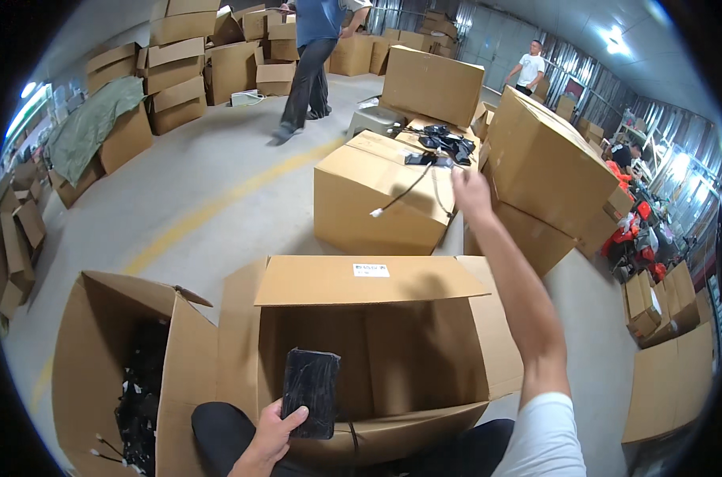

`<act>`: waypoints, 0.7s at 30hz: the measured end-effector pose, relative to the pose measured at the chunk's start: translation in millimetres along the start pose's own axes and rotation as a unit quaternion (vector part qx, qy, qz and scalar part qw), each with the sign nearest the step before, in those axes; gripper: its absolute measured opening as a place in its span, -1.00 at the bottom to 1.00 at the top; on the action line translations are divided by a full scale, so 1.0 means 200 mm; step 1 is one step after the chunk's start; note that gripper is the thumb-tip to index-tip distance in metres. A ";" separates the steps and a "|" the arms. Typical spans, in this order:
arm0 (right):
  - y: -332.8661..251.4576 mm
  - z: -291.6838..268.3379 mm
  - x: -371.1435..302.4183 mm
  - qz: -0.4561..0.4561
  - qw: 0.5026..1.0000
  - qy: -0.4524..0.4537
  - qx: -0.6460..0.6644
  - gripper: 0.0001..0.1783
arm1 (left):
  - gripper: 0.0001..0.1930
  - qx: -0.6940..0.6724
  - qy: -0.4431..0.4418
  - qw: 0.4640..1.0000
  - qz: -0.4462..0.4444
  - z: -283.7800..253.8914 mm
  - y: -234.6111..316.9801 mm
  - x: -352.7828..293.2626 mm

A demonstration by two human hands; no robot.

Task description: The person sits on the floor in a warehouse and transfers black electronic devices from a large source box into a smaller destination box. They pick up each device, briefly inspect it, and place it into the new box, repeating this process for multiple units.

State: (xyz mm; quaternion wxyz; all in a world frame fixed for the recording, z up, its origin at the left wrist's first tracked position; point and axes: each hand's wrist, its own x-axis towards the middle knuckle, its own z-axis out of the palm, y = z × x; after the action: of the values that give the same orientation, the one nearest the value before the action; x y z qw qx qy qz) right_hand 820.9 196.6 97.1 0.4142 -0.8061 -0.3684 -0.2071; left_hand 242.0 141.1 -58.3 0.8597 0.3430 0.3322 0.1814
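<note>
In my left hand [269, 437] is a flat black rectangular pack [312, 393] wrapped in shiny film, my thumb across its lower corner. It is over the near side of an open cardboard box [373, 282], and a thin black cable [353, 437] shows beside it. My right arm stretches forward to a closed carton [377, 191], where several black packs [448, 141] lie piled. My right hand [472, 193] is closed at the carton's right edge; what its fingers hold, if anything, is hidden. Close by, a dark cable with a white plug [377, 212] hangs over the carton's front.
Left of the open box stands another open carton [106, 374] holding black packs and cables. Large cartons [544, 159] rise on the right. A person [317, 48] walks at the far left; another [529, 67] stands farther back. A yellow line [210, 211] crosses the floor.
</note>
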 end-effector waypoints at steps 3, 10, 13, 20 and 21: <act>-0.31 -0.10 -0.65 -0.040 0.927 -0.294 0.228 -0.65 | -0.65 0.015 0.014 1.000 0.019 -0.01 0.05 -0.08; -0.67 -0.74 -1.47 0.141 0.668 -0.621 0.386 -0.52 | -0.64 0.338 -0.218 0.915 0.025 0.32 0.18 -0.01; -0.65 -0.91 -1.48 0.183 0.737 -0.551 0.347 -0.57 | -0.62 0.477 -0.249 0.797 0.273 0.45 0.37 0.18; -0.33 -0.68 -1.69 0.352 0.632 -0.550 0.417 -0.60 | -0.63 0.749 0.094 0.265 0.600 0.34 0.55 0.86; -0.28 -0.65 -1.71 0.376 0.619 -0.563 0.398 -0.58 | -0.76 0.743 0.081 0.311 0.588 0.36 0.61 0.92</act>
State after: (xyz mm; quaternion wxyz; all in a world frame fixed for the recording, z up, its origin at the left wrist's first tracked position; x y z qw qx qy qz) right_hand 555.5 -33.4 -17.9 0.4475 -0.5894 -0.2403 0.6282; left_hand 413.0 291.9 -14.5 -0.1213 0.9255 0.1062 0.3427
